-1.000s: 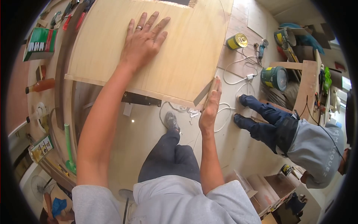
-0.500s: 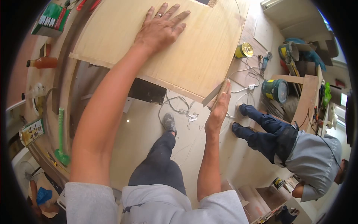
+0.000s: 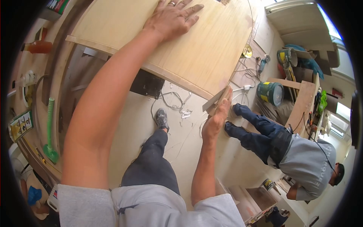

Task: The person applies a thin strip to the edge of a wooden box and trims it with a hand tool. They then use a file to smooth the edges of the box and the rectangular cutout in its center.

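A pale plywood panel (image 3: 162,62) lies in front of me, its near edge running toward a corner at the right. My left hand (image 3: 170,20) rests flat on its top with fingers spread; a ring is on one finger. At the right corner, my right hand (image 3: 217,115) holds a flat, grey-faced sanding block (image 3: 211,101) tilted along the panel's side edge. Its fingers lie stretched along the back of the block, with the thumb on the near side.
A co-worker in a grey shirt (image 3: 302,162) bends over at the right. Near that person stand a dark green bucket (image 3: 270,93) and a yellow-topped can (image 3: 247,51). Cables (image 3: 172,100) lie on the floor by my shoe (image 3: 162,119). A green-handled plunger-like object (image 3: 50,132) is at left.
The view has shifted slightly, and the block extends a little further past the panel's near corner, toward me. My left hand keeps its place on the panel.
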Motion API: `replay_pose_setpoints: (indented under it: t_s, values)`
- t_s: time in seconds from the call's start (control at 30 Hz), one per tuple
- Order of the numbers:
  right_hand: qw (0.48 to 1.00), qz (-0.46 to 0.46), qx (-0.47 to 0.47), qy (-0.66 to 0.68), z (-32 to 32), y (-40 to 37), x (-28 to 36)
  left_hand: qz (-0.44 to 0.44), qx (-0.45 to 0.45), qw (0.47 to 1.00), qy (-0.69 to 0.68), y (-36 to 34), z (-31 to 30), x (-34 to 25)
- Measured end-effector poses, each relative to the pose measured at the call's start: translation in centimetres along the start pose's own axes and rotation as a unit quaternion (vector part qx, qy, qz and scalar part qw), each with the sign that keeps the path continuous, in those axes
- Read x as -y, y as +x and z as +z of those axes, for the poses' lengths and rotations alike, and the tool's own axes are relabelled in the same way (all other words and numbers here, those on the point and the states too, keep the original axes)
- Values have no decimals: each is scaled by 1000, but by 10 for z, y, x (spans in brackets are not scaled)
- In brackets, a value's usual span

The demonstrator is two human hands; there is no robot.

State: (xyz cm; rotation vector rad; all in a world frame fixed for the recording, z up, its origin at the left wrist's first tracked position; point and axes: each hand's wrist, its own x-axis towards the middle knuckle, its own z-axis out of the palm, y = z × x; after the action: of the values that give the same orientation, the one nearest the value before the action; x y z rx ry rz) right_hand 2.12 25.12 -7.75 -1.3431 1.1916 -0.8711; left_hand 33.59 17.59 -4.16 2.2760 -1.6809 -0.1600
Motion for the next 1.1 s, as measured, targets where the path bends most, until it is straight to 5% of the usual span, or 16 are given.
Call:
replay_pose_setpoints:
  t_s: [0.57,0.7,0.77,0.93,1.0,1.1]
  values:
    - [996,30,-14,77,2,-23,-9,-12,31,999,18,3,-2,-2]
    - [999,29,-16,8,1,-38,-9,-4,17,1000,23,4,1,-1]
    - [999,21,-3,-47,-2,-87,-24,-8,18,1000,23,2,3,2]
    - [967,209,27,-139,-47,-296,-30,3,11,1000,28,1,2,2]
    - [914,163,72,-365,-112,-349,-60,-3,16,999,35,0,0,-1]
    - [856,358,-161,-337,-228,-405,-122,0,15,999,44,1,-3,-4]
